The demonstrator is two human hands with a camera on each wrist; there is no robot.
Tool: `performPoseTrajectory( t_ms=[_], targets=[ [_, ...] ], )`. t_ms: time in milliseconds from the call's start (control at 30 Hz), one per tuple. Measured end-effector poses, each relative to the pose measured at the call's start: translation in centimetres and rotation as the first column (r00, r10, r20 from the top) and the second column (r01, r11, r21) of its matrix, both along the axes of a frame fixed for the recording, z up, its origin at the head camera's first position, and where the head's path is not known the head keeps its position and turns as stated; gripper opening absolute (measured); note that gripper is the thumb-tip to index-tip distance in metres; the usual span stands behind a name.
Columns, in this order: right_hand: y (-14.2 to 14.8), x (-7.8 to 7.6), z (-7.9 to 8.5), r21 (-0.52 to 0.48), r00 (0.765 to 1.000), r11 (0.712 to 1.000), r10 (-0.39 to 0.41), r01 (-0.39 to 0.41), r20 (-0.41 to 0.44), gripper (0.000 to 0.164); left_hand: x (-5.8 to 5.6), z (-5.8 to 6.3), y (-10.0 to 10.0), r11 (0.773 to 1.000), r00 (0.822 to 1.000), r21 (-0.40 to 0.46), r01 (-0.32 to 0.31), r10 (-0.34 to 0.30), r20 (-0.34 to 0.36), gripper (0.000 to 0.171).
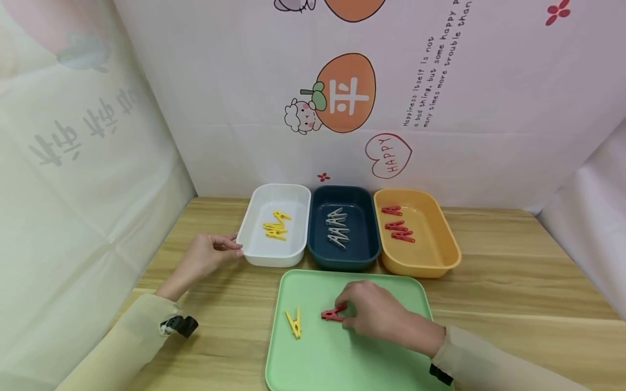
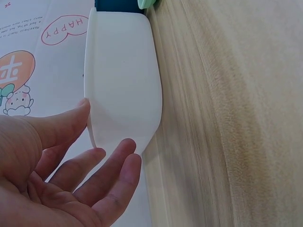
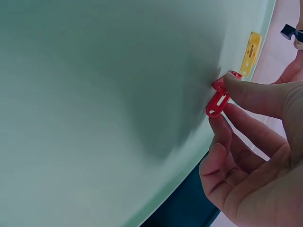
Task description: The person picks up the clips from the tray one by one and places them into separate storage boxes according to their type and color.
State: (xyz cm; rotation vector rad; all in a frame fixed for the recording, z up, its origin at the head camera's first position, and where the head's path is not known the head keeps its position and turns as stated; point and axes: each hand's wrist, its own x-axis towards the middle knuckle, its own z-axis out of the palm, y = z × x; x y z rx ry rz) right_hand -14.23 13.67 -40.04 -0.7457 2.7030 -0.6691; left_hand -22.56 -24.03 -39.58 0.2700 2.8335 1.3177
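My right hand pinches a red clothespin between thumb and fingers over the green tray. In the right wrist view, the red clothespin is close to the tray's surface; whether it touches is unclear. A yellow clothespin lies on the tray to its left. My left hand rests its loosely bent fingers at the left end of the white bin. In the left wrist view, the thumb touches the bin's rim and the fingertips lie near its outer wall.
Behind the tray, three bins stand side by side. Yellow clothespins lie in the white one, metallic-looking clothespins in the dark blue bin, and red clothespins in the orange bin. A printed cloth hangs behind the wooden table.
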Motion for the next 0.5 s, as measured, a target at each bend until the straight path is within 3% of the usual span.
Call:
performPoseTrajectory(
  t_ms=[200, 500],
  targets=[
    [1.4, 0.6, 0.0, 0.022, 0.997, 0.997, -0.070, 0.070, 0.013, 0.023, 0.0, 0.1, 0.0, 1.000, 1.000, 0.004, -0.004, 0.004, 0.011, 0.006],
    [2.7, 1.2, -0.2, -0.012, 0.997, 0.997, -0.073, 0.073, -0.002, 0.024, 0.1, 0.2, 0.0, 1.000, 1.000, 0.015, 0.002, -0.002, 0.013, 0.006]
  ],
)
